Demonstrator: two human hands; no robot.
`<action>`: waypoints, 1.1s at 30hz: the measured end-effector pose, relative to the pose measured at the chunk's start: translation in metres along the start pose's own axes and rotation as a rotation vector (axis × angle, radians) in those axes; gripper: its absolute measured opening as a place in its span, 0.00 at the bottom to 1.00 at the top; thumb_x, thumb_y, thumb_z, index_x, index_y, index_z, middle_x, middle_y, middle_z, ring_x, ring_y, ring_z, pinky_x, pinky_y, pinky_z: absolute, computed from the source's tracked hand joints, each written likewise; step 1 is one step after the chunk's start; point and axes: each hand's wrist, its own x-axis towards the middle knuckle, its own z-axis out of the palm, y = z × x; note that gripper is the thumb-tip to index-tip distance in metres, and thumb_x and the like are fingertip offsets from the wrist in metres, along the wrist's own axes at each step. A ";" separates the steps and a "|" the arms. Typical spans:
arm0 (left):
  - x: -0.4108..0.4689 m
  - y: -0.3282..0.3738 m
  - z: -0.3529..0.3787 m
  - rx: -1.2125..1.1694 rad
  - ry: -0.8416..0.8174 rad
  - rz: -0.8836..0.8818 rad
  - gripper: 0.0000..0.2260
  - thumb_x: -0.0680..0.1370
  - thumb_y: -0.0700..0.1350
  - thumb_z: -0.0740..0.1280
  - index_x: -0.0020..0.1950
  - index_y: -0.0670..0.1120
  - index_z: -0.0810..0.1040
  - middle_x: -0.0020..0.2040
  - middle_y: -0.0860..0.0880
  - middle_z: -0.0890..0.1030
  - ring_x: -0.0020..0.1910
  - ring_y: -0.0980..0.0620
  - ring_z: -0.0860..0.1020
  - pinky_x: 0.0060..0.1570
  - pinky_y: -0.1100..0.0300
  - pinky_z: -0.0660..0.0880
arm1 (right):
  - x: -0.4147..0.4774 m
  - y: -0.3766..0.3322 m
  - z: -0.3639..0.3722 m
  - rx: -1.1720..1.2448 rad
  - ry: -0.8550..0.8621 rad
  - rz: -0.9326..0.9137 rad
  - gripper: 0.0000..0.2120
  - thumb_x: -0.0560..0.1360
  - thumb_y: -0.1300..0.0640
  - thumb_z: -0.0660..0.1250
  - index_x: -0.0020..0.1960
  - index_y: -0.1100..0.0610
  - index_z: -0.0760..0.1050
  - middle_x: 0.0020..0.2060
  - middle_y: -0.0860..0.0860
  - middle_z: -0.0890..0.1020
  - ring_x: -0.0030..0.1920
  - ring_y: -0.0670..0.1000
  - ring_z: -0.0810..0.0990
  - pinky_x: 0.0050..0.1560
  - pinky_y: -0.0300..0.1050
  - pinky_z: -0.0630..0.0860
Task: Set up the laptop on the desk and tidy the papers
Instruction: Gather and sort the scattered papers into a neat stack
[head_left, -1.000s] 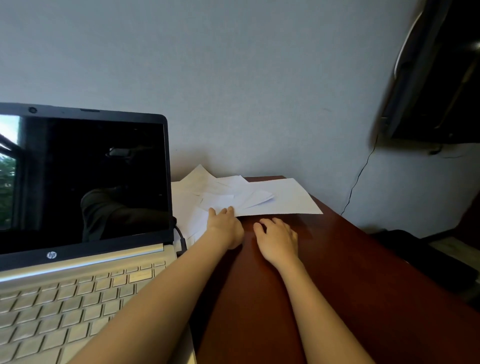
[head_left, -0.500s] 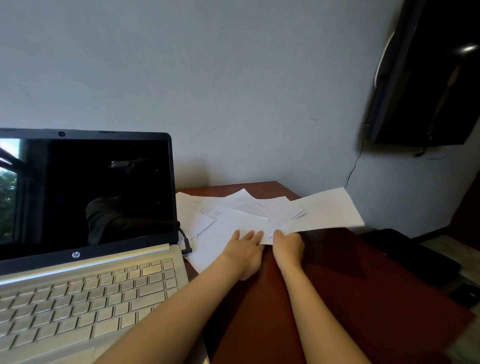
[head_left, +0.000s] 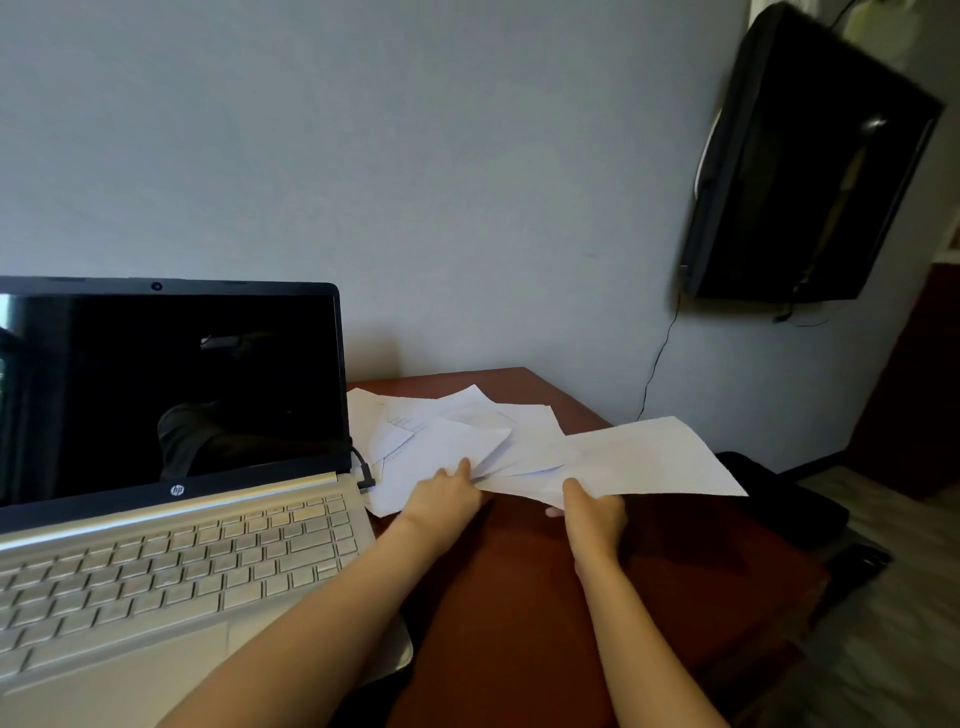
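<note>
1. laptop (head_left: 171, 519) open on the left of the desk (head_left: 519, 597), screen dark, cable (head_left: 363, 467) plugged into its right edge. set-up looks done, so the papers are the step in hand.
2. papers (head_left: 441, 441) lie fanned between the laptop and the desk's far right corner, overlapping, corners every way.
3. left hand (head_left: 447, 496) at the pile's near edge: thumb on top, other fingers hidden under the sheets. reads as a pinch, not certain.
4. right hand (head_left: 592, 512) pinches a big sheet (head_left: 649, 457), thumb above, fingers below; the sheet is lifted and reaches out past the desk's right edge.
5. to do it well: bring the sheet in over the pile, gather the loose ones under it, knock the stack square on the desk. light grip, or it creases at the thumb.
6. edges: the pile lies just beside the cable plug, so a sweep left could snag it. wall (head_left: 467, 208) close behind. past the right edge, a dark bag (head_left: 779, 499) on the floor — a slipped sheet likely lands there.
7. open room: desk surface shows nearer than the hands, towards the right — best spot to square the stack.
</note>
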 end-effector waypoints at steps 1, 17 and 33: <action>-0.004 -0.004 -0.004 0.001 0.026 0.027 0.21 0.80 0.36 0.56 0.72 0.50 0.65 0.73 0.40 0.56 0.64 0.39 0.69 0.59 0.49 0.72 | -0.002 0.000 -0.004 0.022 0.004 0.003 0.09 0.73 0.66 0.60 0.51 0.59 0.76 0.31 0.50 0.79 0.26 0.49 0.78 0.33 0.41 0.74; -0.050 0.018 -0.022 -0.207 0.408 0.329 0.10 0.76 0.38 0.58 0.54 0.38 0.74 0.74 0.51 0.64 0.66 0.45 0.69 0.56 0.64 0.65 | -0.023 -0.011 -0.077 0.082 -0.510 0.337 0.07 0.75 0.69 0.53 0.45 0.64 0.70 0.23 0.56 0.71 0.27 0.50 0.66 0.28 0.43 0.79; -0.080 -0.006 -0.022 -1.098 0.140 0.285 0.25 0.60 0.18 0.49 0.31 0.44 0.76 0.28 0.53 0.82 0.35 0.57 0.83 0.39 0.64 0.78 | -0.013 -0.011 -0.087 -0.178 -0.248 0.291 0.14 0.77 0.70 0.60 0.61 0.68 0.73 0.57 0.62 0.78 0.45 0.58 0.80 0.37 0.44 0.78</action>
